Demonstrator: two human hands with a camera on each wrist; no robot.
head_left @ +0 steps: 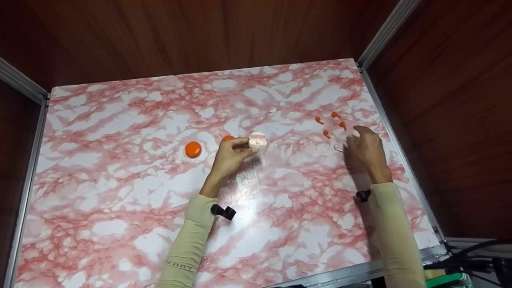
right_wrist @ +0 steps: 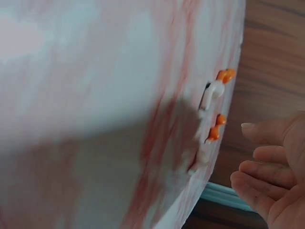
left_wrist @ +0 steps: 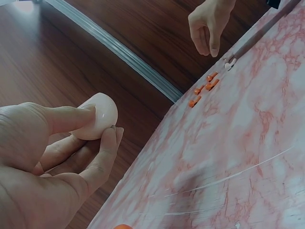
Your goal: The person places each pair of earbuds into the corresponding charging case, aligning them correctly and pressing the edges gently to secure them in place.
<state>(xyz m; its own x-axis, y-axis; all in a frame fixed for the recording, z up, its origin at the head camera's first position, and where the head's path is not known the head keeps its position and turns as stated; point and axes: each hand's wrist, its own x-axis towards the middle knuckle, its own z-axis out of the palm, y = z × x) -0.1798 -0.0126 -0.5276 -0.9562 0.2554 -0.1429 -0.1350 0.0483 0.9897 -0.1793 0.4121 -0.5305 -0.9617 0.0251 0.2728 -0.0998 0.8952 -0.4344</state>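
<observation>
In the head view my left hand (head_left: pixel 230 156) pinches a small pale pink earbud case (head_left: pixel 258 141) between thumb and fingers, its lid raised. The left wrist view shows the rounded outside of that case (left_wrist: pixel 106 117). My right hand (head_left: pixel 367 150) hovers above the table's right side, fingers loosely bent and holding nothing. Just left of it lies a white earbud (head_left: pixel 338 148). The right wrist view shows two pale earbuds, one plain (right_wrist: pixel 213 94) and one in shadow (right_wrist: pixel 199 162). Several orange earbuds (head_left: pixel 326 134) lie beyond the right hand.
One round orange case (head_left: pixel 193 149) lies left of my left hand; another orange case (head_left: pixel 228 137) is partly hidden behind it. The red-and-white marbled table (head_left: pixel 120 180) is bordered by brown panels (head_left: pixel 200 36) with metal framing. Dark cables (head_left: pixel 472 260) sit beyond its near right corner.
</observation>
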